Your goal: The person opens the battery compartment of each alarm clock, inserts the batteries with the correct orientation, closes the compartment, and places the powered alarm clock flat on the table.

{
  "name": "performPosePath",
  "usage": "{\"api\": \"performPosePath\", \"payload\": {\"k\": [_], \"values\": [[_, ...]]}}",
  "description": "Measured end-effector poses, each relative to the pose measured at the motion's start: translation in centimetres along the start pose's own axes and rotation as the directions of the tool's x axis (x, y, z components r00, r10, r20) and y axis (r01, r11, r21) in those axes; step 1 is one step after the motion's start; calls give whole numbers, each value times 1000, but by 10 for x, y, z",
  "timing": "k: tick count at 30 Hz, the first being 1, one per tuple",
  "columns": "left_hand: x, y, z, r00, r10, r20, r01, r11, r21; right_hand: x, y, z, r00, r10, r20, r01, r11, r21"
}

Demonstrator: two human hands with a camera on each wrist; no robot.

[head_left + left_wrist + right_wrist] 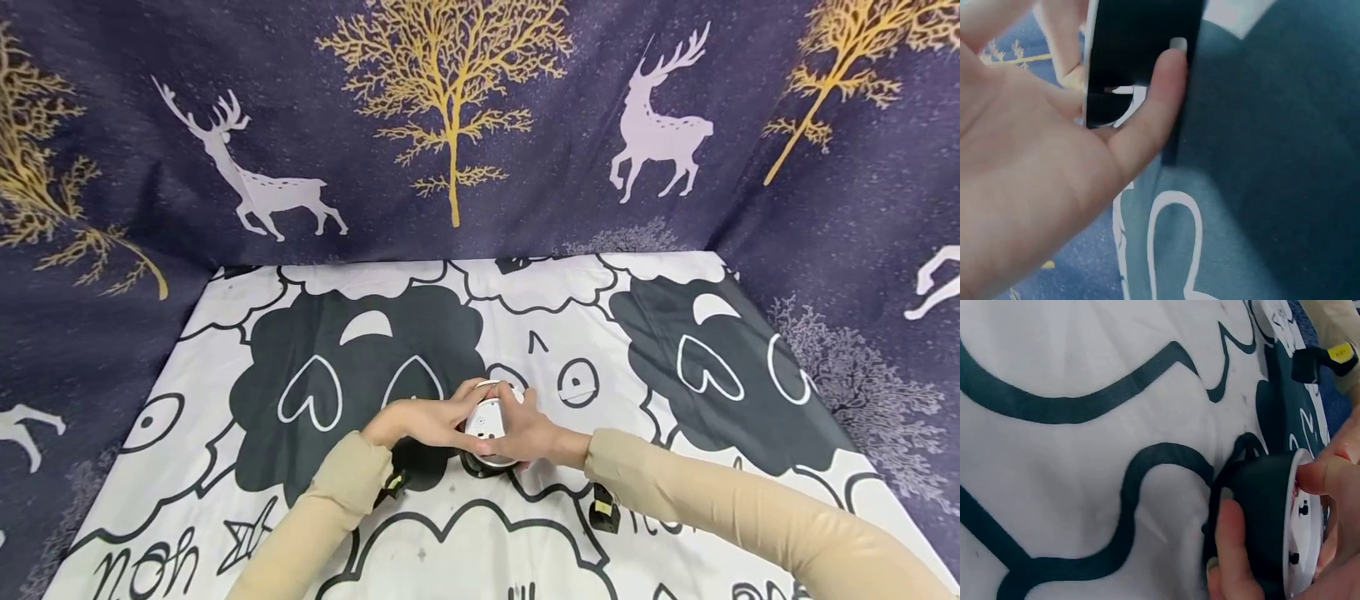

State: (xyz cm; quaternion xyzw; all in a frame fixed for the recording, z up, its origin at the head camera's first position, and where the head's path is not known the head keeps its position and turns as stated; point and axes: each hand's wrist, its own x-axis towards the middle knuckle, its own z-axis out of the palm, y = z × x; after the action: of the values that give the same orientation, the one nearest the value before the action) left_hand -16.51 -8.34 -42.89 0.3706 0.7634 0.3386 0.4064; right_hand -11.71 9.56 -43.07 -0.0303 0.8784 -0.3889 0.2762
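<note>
A white-topped device with black sides [486, 418] sits between the two hands at the middle of the table in the head view. Small dark openings mark its white face, and its exact kind cannot be told. My left hand [433, 422] grips it from the left; in the left wrist view a finger lies bent against the black side [1138, 37]. From the right, my right hand [534, 431] holds the same device, and the right wrist view shows fingertips pressed on the black wall [1263, 494]. Palms and fingers hide much of the device.
A white cloth with black cartoon drawings [465, 550] covers the table. Dark blue fabric with deer and trees [525, 192] hangs behind and at both sides. A black wrist camera with a yellow label [604, 508] hangs below the right wrist.
</note>
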Motion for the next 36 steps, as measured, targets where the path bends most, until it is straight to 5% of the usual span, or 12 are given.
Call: {"api": "performPosePath", "payload": {"k": [8, 18, 29, 36], "values": [[-4, -7, 6, 994, 39, -103, -35, 999, 38, 3, -4, 3, 1000, 16, 13, -17, 999, 30], [-6, 4, -1, 998, -23, -54, 31, 988, 150, 0, -2, 4, 996, -70, -58, 64, 993, -100], [-5, 12, 6, 995, -39, -92, 64, 955, 289, 1, 0, 2, 998, -59, 19, 60, 996, -73], [1, 5, -1, 994, 50, -93, -31, 980, 195, 4, 0, -1, 999, -36, 13, 37, 995, -93]]}}
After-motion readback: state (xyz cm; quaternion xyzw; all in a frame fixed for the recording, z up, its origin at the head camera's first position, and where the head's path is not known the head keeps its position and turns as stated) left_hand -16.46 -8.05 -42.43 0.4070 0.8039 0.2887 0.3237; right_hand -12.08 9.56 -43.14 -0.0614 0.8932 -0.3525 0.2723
